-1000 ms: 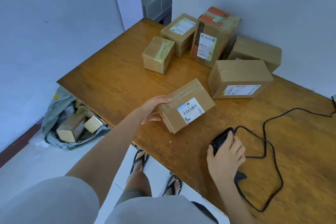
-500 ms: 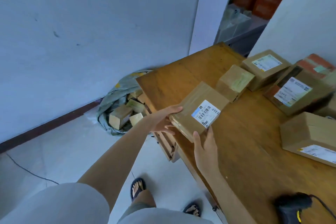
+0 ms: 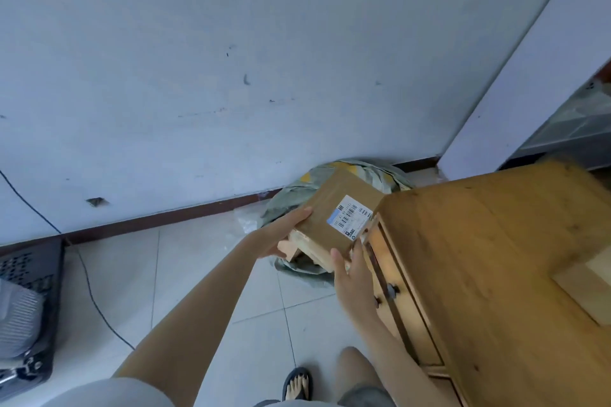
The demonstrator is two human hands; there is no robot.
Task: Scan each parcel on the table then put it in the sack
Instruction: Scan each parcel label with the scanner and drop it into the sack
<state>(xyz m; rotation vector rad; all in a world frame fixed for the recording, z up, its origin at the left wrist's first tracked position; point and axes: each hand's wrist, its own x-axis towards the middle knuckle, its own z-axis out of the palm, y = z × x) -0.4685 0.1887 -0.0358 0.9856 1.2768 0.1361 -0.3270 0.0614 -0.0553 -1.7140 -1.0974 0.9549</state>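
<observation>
A brown cardboard parcel (image 3: 340,208) with a white barcode label hangs past the table's left edge, directly over the grey-green sack (image 3: 370,172) on the floor against the wall. My left hand (image 3: 281,235) grips its near-left side. My right hand (image 3: 353,277) holds its near end from below, beside the table's drawer front. Other parcels (image 3: 299,243) show inside the sack under the held one. The scanner is out of view.
The wooden table (image 3: 489,258) fills the right side, with a drawer on its left face and one parcel corner (image 3: 585,284) at the right edge. A dark crate (image 3: 26,314) and a cable lie on the tiled floor at left. My sandalled foot is below.
The parcel has left the tabletop and moved left, off the edge and over the sack. My right hand let go of the scanner and joined the left on the parcel. My view swung left.
</observation>
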